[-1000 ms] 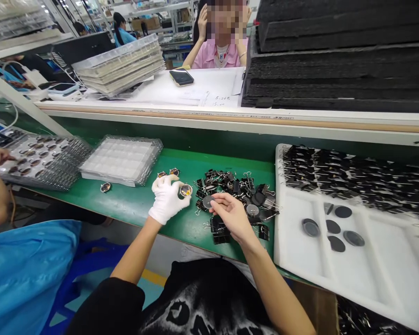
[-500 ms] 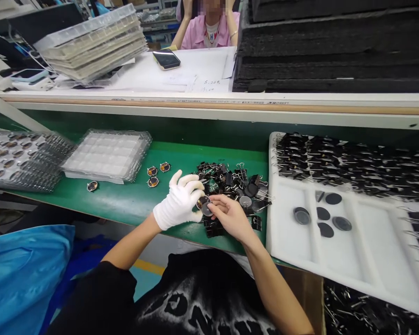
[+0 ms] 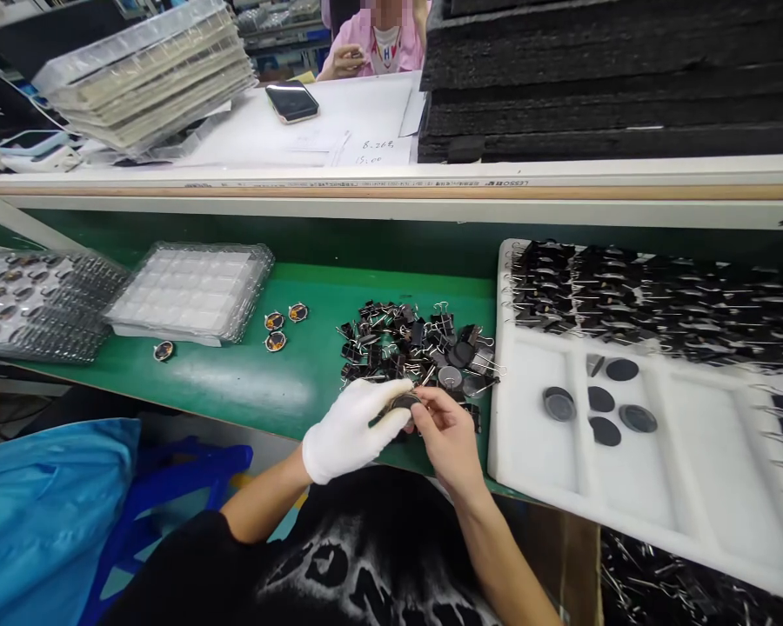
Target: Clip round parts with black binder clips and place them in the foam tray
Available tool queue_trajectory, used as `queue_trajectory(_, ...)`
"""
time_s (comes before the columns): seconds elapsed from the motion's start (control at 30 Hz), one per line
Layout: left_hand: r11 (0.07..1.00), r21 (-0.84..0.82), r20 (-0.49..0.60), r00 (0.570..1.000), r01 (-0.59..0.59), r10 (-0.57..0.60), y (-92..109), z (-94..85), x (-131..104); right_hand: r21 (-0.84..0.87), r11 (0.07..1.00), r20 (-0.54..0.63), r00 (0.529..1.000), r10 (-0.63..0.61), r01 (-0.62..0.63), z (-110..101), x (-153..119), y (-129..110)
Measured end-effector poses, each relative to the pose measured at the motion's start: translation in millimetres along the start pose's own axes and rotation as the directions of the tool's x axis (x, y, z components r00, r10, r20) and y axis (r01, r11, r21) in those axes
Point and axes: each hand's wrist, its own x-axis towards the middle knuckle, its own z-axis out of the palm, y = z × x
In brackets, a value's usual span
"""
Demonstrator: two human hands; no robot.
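Observation:
My left hand [image 3: 356, 428], in a white glove, pinches the edge of a round dark watch part [image 3: 404, 402] between thumb and fingers. My bare right hand [image 3: 449, 432] has its thumb and fingertips closed on the right side of the same part. Both hands are near the bench's front edge, just before a heap of black binder clips [image 3: 391, 335]. Grey discs [image 3: 450, 377] lie at the heap's right side. Several round watch pieces with orange marks [image 3: 275, 341] rest on the green bench to the left. The underside of the held part is hidden.
A white tray [image 3: 626, 474] at right holds dark discs [image 3: 605, 430] and rows of clips. Clear plastic trays [image 3: 189, 291] stand at left. A shelf edge [image 3: 391, 209] crosses behind, bearing a phone [image 3: 292, 102] and black foam sheets [image 3: 613, 87]. A person in pink sits beyond.
Both hands have moved down and slightly right, closer to my body, with the watch part. My left fingers, spread before, have closed in around it. The camera view has shifted slightly.

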Motion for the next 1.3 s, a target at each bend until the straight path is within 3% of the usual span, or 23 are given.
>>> queue_trajectory(0.13,0.990,-0.029,0.175,0.975,-0.135,0.138,-3.7,-7.2,28.1,-0.014,1.000,0.146,0.989,-0.014,0.016,-24.2,-4.0,-12.5)
queue_trajectory(0.2,0.999,0.018,0.179,0.983,-0.050,0.046,-11.3,-12.1,55.8,-0.011,1.000,0.082,0.997,-0.010,0.011,-34.8,-4.2,-16.1)
queue_trajectory(0.3,0.913,0.370,0.052,0.978,0.170,-0.204,-25.7,-10.3,104.2,0.087,0.996,-0.082,0.997,0.003,0.004,-43.5,-3.1,-16.0)
queue_trajectory(0.37,0.869,0.467,0.118,0.963,0.161,-0.242,-34.0,-4.9,130.5,0.169,0.986,-0.136,0.991,0.010,0.014,-46.3,-2.7,-15.3)
queue_trajectory(0.47,0.905,0.418,0.264,0.943,0.076,-0.202,-39.9,0.6,147.7,0.269,0.963,-0.148,0.988,0.037,0.005,-50.1,-2.7,-18.0)
queue_trajectory(0.67,0.998,0.043,0.084,0.996,0.037,-0.041,-19.5,-0.3,115.8,0.358,0.934,-0.130,0.989,0.063,-0.013,-45.3,5.3,-32.3)
queue_trajectory(0.77,0.999,-0.015,0.062,0.998,-0.030,0.031,-3.1,1.8,92.8,0.400,0.916,-0.083,0.995,0.057,-0.019,-35.2,10.2,-38.1)
queue_trajectory(0.93,0.954,-0.288,0.290,0.957,0.079,0.009,8.5,1.1,68.5,0.326,0.945,-0.046,0.999,0.021,-0.005,-25.4,8.7,-41.7)
queue_trajectory(1.13,0.972,-0.120,0.291,0.944,0.200,-0.159,15.5,-2.8,59.5,0.224,0.974,-0.051,0.998,-0.031,0.042,-21.7,3.2,-41.3)
queue_trajectory(1.3,0.955,-0.192,0.429,0.895,0.225,-0.125,16.7,-5.0,57.9,0.140,0.988,-0.019,0.998,-0.057,0.059,-29.3,-0.3,-38.0)
